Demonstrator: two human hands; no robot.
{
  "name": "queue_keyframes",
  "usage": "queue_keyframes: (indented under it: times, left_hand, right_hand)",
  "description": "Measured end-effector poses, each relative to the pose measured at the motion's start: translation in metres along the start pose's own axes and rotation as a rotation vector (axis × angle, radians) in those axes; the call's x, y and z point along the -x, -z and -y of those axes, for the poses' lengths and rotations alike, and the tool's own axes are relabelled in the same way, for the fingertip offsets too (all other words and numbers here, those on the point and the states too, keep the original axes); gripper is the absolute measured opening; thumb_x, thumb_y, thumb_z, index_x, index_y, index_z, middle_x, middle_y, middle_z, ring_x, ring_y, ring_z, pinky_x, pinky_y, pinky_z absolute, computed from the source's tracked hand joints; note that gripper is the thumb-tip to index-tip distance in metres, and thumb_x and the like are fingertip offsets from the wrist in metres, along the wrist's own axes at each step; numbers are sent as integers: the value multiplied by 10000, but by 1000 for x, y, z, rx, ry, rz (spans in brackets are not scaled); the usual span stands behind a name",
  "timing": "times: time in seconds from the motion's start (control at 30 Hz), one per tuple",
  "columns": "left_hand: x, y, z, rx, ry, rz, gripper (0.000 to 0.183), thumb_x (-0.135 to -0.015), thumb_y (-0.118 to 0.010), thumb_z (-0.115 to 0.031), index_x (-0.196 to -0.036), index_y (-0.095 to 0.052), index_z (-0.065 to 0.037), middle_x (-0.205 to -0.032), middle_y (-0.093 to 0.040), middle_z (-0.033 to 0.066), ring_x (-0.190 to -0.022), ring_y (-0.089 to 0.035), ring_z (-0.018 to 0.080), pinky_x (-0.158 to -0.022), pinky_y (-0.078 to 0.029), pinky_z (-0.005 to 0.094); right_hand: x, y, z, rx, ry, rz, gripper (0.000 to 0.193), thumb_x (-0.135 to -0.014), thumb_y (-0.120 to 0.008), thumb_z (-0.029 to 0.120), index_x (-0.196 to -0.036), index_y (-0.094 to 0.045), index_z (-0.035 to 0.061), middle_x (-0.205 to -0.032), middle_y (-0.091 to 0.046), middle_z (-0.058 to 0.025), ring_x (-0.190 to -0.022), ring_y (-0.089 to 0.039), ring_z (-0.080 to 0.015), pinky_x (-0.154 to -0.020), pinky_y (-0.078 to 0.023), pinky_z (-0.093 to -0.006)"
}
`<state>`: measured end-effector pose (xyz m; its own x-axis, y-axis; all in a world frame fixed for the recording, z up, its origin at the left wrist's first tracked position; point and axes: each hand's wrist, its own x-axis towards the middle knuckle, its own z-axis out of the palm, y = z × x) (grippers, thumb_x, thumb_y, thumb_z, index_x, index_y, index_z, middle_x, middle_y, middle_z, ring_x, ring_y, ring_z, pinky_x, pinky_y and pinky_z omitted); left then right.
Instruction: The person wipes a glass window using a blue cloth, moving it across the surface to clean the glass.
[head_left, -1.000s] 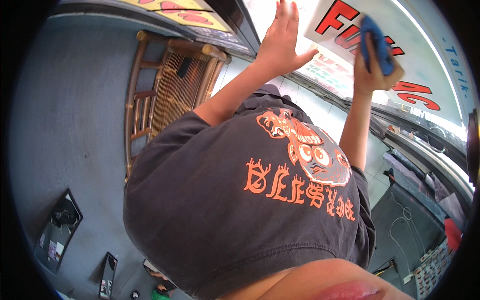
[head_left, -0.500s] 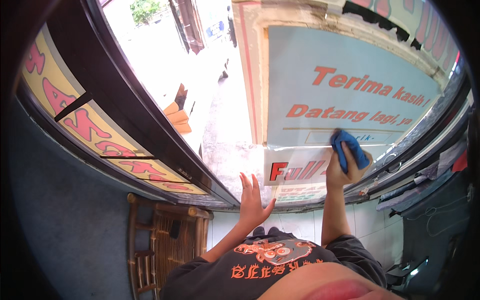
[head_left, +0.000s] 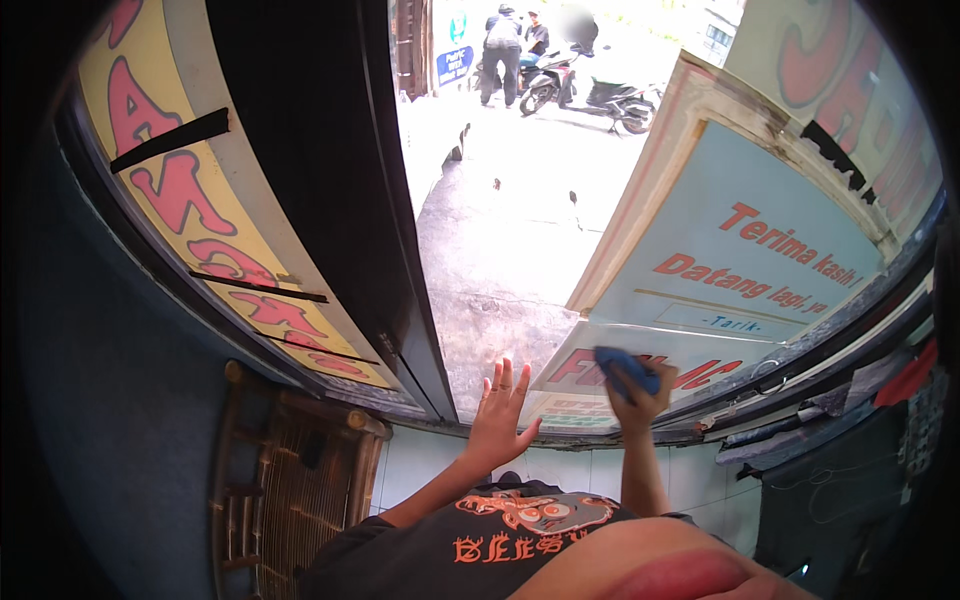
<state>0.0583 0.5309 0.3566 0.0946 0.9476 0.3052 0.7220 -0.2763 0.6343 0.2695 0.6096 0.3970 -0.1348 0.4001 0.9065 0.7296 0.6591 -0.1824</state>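
My right hand is closed around a crumpled blue cloth. The cloth lies against a white sign with red lettering on the glass door. Directly above it is a larger light-blue sign, also lettered in red. My left hand is raised with its fingers spread, holding nothing. It is close to the door's left edge, by the opening; whether it touches the glass I cannot tell.
A dark door frame with a yellow sign stands on the left. Below it is a bamboo chair. Folded fabrics hang at right. Outside are motorbikes and several people.
My right hand has moved the cloth from the light-blue sign's lower part down and left onto the white sign. The view has shifted, showing more of the outside. My left hand stays spread.
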Motion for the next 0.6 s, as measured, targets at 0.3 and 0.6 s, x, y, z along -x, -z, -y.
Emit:
queue_keyframes:
  times: [0.3,0.6]
  left_hand:
    - [-1,3,3,-158,3,28,790,-796,-593,-234,-1440,-152,-109,-1475,-74,229,-1364,-124,370,-1050,-205,542]
    - [-3,14,-9,-198,28,106,895,-752,-658,-274,-1423,-121,-24,-1438,-62,311,-1352,-126,409,-1050,-241,495]
  right_hand:
    - [-58,18,-8,158,-151,-412,336,-574,-625,-116,-861,-706,39,-900,-523,-111,-792,-548,-253,-670,-467,-330]
    - [-93,27,14,156,61,-306,325,-531,-681,-30,-816,-720,121,-899,-553,-124,-781,-553,-255,-665,-463,-325]
